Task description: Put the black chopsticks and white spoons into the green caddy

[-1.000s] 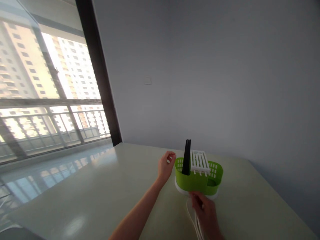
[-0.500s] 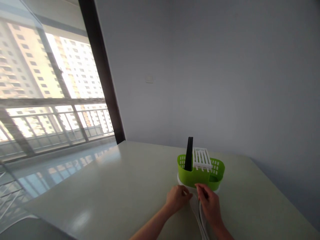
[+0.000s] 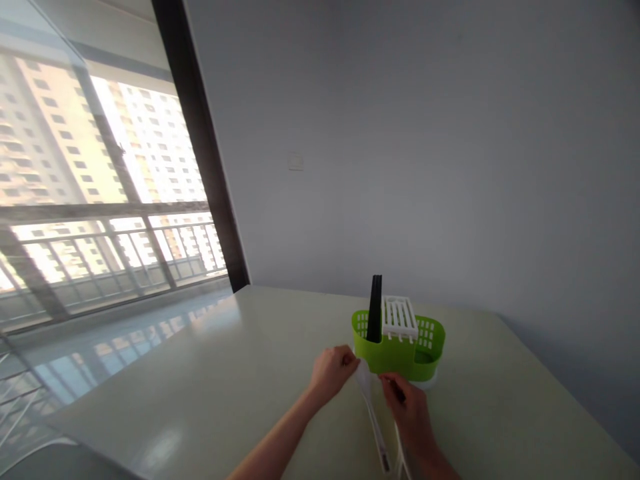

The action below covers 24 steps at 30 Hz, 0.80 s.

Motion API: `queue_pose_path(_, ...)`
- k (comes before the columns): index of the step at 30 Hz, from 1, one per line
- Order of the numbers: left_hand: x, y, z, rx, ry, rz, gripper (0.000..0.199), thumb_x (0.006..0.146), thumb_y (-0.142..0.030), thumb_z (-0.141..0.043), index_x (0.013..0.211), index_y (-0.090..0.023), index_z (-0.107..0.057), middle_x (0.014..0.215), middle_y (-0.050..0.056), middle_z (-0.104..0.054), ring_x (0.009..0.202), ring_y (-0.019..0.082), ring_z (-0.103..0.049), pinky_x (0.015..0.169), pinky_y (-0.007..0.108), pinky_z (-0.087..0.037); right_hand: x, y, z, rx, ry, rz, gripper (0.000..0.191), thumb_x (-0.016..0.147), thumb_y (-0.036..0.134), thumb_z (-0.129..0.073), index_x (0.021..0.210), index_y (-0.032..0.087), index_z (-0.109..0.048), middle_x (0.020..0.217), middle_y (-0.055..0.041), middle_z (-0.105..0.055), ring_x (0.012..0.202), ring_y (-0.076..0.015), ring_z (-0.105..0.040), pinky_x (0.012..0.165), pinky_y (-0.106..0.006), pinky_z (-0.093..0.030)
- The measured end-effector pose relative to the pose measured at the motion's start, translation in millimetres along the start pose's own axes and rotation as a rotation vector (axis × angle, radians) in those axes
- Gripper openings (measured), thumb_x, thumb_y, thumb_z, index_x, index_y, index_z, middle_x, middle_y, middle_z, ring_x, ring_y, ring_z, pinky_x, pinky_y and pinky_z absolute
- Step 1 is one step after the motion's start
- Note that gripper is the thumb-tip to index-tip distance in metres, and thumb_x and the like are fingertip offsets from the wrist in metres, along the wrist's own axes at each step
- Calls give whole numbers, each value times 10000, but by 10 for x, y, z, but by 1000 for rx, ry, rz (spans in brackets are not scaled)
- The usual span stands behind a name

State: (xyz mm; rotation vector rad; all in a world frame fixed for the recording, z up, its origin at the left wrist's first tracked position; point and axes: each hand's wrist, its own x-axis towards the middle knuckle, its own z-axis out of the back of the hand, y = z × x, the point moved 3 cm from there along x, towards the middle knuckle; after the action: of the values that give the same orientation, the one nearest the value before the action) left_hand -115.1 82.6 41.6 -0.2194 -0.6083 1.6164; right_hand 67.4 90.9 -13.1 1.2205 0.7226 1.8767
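My left hand is closed in a pinch at the broad head of a white long-handled spoon. The spoon's handle slants down to the lower right over the table. Closed too, my right hand pinches a second white utensil, mostly hidden behind the fingers; its pale handle shows below the hand. Just beyond both hands stands a green basket on a white base. Black chopsticks lean upright in its left compartment, and a white slatted rack sits across its middle.
The pale glossy table spreads out on both sides of the basket. A grey wall rises behind it. To the left is a large window with a railing, and a grey chair back shows at the lower left.
The white utensils, bunched together before, are now apart. My left hand has moved left and away with the spoon. My right hand has shifted slightly left and lower.
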Motion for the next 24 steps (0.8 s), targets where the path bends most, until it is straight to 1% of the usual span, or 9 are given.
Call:
queue_pose_path(2,9,-30,223,13,-66,-57,183,781,-338,-524,733,-215,-651,677,-15,-666,582,110,-561,507,196,-292,-4,-31,-19,-22,0,-6,342,882,451,-443,869,178,-648,622,-5,-616,511,-138,-520,499,-222,-384)
queue_pose_path(5,-6,-124,565,44,-176,-164,212,825,-361,-487,764,-225,-638,682,-19,-664,578,101,-561,521,189,-316,-8,-71,-50,-30,6,8,360,888,458,-432,883,171,-648,619,-10,-611,512,-135,-517,507,-221,-386)
queue_pose_path(10,-8,-370,1145,63,-482,-338,258,867,-391,-442,823,-216,-626,718,-4,-655,629,91,-567,586,180,-373,-10,-75,-77,-54,10,35,355,892,454,-431,874,174,-649,626,-11,-614,520,-130,-529,523,-214,-401)
queue_pose_path(12,53,-475,1319,76,-599,-391,263,873,-391,-440,845,-210,-629,731,5,-653,640,92,-564,609,182,-382,-10,-67,-75,-57,8,38,354,892,451,-432,886,174,-652,624,-10,-616,513,-128,-530,512,-211,-403)
queue_pose_path(14,166,-563,1412,95,-681,-432,272,882,-389,-433,866,-202,-630,745,14,-654,652,94,-565,632,186,-385,-9,-62,-69,-60,7,44,354,892,447,-433,899,172,-654,627,-14,-619,519,-131,-539,517,-210,-414)
queue_pose_path(16,320,-618,1401,117,-704,-458,282,893,-386,-419,879,-195,-627,768,22,-659,676,97,-571,652,189,-383,-6,-63,-59,-62,-5,54,355,893,444,-430,890,171,-656,624,-20,-620,542,-139,-556,541,-214,-431)
queue_pose_path(18,491,-629,1293,156,-668,-460,291,905,-381,-399,885,-196,-623,806,28,-667,719,104,-579,665,192,-376,0,-71,-53,-60,-19,65,356,893,443,-429,871,171,-658,628,-26,-623,556,-144,-566,559,-217,-442)
queue_pose_path(21,707,-566,1027,246,-572,-412,311,918,-383,-367,884,-205,-620,835,35,-673,752,118,-582,651,197,-363,11,-92,-54,-53,-28,63,357,894,441,-426,872,171,-659,637,-29,-628,562,-146,-572,570,-221,-447)
queue_pose_path(24,828,-455,755,318,-492,-360,332,927,-384,-337,882,-209,-615,836,40,-672,738,128,-582,616,204,-346,19,-107,-65,-53,-22,54,351,890,442,-434,894,171,-658,616,-21,-616,578,-152,-581,580,-223,-448)
